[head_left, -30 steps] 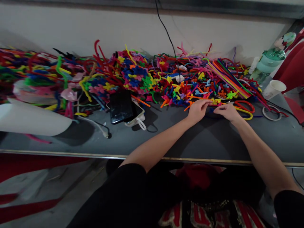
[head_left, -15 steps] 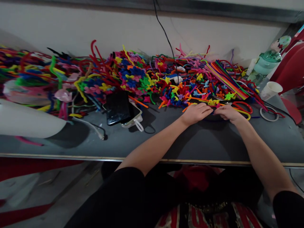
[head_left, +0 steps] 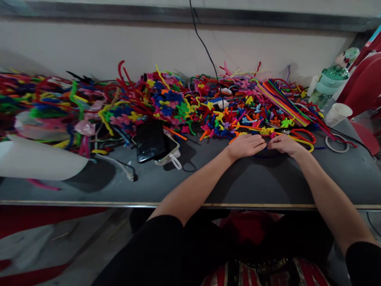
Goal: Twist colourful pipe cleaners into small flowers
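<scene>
Pinched nearly closed at the tips of the right hand [head_left: 284, 144], on what looks like a blue stem [head_left: 266, 146]; drawn together and bent over at the left hand [head_left: 247, 145], just beside the right, with thumb and any hold hidden from view; between the two sets of fingertips, low over the grey tabletop [head_left: 253, 184], with the blue stem mostly covered; just beyond, close to a yellow flower [head_left: 267, 130] and an orange stem [head_left: 248, 127]; to the right, near red-handled scissors [head_left: 306, 131], then a white ring [head_left: 337, 151] and a paper cup [head_left: 338, 114], with a green bottle [head_left: 330, 84] behind; farther back, piled along the wall with colourful fuzzy stems [head_left: 169, 99]; off to the left, strewn with a black phone [head_left: 149, 142], a white cable [head_left: 119, 164] and a curved white sheet [head_left: 41, 159].
</scene>
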A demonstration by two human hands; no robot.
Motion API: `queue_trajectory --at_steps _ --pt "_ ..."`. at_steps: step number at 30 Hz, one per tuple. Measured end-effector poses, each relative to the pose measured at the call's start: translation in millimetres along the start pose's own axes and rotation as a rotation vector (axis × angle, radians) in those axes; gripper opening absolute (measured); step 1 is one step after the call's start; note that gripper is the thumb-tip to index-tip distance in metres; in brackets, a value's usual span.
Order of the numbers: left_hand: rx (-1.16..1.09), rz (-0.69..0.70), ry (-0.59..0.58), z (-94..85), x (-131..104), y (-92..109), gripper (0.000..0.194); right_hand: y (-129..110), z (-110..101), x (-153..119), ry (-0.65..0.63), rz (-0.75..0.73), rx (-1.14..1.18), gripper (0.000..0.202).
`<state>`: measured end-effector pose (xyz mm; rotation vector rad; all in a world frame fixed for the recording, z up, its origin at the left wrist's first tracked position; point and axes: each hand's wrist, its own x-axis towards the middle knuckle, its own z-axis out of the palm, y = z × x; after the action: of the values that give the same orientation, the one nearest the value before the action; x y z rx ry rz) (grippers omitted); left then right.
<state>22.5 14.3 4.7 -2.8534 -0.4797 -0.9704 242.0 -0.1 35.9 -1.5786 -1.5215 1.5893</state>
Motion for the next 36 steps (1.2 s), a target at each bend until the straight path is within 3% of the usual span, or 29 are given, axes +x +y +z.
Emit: queue_trajectory --at_steps 3,8,11,14,18,21,24,26,28,36 --pt "0.043 -0.027 0.034 4.0 -2 -4 0.029 1 4 2 0.08 -0.067 -0.003 0.02" --pt "0.063 -0.052 -0.034 10.8 -2 -6 0.031 5 5 4 0.144 -0.125 -0.082 0.02" --pt "0.059 -0.122 -0.074 14.6 1 -6 0.028 7 7 4 0.21 -0.246 -0.252 0.018" --pt "0.05 -0.216 -0.085 17.0 4 -3 0.023 9 13 3 0.357 -0.398 -0.479 0.017" --pt "-0.082 -0.443 0.018 17.7 10 7 0.018 16 22 3 0.55 -0.582 -0.7 0.019" --pt "-0.269 -0.708 0.074 17.4 17 13 0.012 22 26 6 0.659 -0.717 -0.859 0.019" --pt "-0.538 -0.93 0.088 18.0 22 13 0.013 26 26 9 0.711 -0.795 -0.947 0.019" --pt "-0.678 -0.998 0.112 19.2 22 11 0.015 26 26 10 0.714 -0.797 -0.954 0.02" --pt "-0.72 -0.995 0.142 20.1 20 9 0.018 24 26 10 0.697 -0.769 -0.907 0.021" --pt "-0.645 -0.758 0.231 18.9 13 5 0.029 22 22 10 0.65 -0.676 -0.402 0.021"
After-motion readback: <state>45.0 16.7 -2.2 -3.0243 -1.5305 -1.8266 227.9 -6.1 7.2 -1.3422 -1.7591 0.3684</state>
